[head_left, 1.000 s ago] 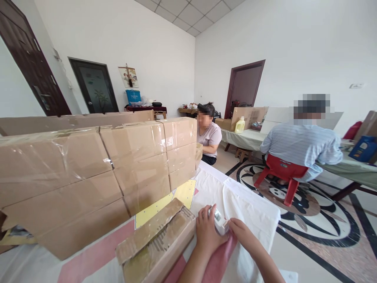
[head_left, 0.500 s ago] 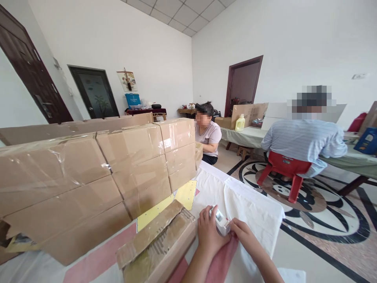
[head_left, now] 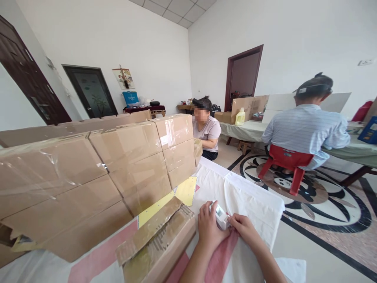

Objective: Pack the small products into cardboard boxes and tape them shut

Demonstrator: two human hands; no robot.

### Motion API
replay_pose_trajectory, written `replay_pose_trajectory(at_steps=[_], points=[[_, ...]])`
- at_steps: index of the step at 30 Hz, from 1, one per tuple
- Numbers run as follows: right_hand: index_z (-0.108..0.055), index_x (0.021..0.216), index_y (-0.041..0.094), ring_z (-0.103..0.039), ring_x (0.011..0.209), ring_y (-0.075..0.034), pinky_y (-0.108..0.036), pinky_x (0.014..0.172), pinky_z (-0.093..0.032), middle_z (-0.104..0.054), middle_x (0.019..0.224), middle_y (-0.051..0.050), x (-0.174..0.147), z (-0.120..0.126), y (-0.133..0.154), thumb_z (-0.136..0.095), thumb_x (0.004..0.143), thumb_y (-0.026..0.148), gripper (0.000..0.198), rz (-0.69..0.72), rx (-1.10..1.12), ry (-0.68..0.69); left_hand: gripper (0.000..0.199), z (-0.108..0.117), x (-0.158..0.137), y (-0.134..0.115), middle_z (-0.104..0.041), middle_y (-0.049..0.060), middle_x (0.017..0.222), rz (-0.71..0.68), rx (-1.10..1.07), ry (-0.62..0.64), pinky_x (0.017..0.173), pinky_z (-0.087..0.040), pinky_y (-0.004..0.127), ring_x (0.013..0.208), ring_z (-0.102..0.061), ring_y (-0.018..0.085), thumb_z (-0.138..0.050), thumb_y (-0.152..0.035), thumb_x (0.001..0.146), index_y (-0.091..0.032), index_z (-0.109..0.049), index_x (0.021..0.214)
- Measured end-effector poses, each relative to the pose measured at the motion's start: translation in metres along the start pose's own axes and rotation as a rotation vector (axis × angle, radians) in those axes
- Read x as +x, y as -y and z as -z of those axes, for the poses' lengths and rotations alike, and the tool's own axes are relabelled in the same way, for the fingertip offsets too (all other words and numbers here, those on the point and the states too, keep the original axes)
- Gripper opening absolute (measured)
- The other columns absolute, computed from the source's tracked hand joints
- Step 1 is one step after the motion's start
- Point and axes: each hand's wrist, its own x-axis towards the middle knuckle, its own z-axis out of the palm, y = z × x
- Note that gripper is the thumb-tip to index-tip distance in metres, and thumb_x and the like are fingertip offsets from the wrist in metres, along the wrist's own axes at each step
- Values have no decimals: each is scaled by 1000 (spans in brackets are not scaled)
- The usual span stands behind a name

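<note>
My left hand (head_left: 208, 225) is wrapped round a small white tape dispenser (head_left: 221, 217), held just above the cloth-covered table (head_left: 247, 200). At the dispenser's near right end, the fingers of my right hand (head_left: 242, 225) are pinched together. Whatever lies between those fingertips is too small to make out. Left of my hands lies a long, worn cardboard box (head_left: 179, 236), its top creased and partly taped.
Taped cardboard boxes (head_left: 129, 143) form a stacked wall along the left of the table. Behind it a person (head_left: 208, 129) sits low. To the right, another person (head_left: 306, 122) sits on a red chair (head_left: 290, 157) at a second table (head_left: 250, 133).
My view has tilted and shifted slightly. The right hand's fingers have drawn closer together at the dispenser's end; the left hand keeps its hold.
</note>
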Motion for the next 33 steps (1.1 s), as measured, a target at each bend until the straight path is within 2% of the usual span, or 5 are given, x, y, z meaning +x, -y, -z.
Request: replay_pose_trajectory(at_steps=[11,19,27,33], points=[[-40,62,23,-38,58,-13,-29,58,-28,-41,56,4,3,0,-10,-56,82,64,48,19,3,28,89,-7,-3,6,-52,11,142,-26,1,-35,101,-46,47,130,-48,36,-77,-40,63,-30,-46,145],[-39,62,23,-37,61,-13,-29,60,-27,-39,59,4,1,1,-7,-62,81,56,45,65,-2,39,85,-6,-1,5,-51,12,142,-20,-12,-30,105,-44,47,133,-46,35,-74,-37,66,-28,-46,146],[-39,60,23,-40,55,-13,-28,55,-29,-39,56,5,3,-2,-7,-61,78,62,48,-23,127,62,88,-5,-1,2,-51,12,143,-9,6,-14,105,-45,47,132,-46,36,-77,-39,64,-27,-47,145],[-43,60,22,-42,56,-13,-28,56,-31,-43,57,4,0,-1,-1,-61,78,60,45,-44,137,46,87,-6,-1,2,-50,11,144,0,-2,-8,105,-44,48,132,-46,36,-76,-41,64,-28,-47,145]])
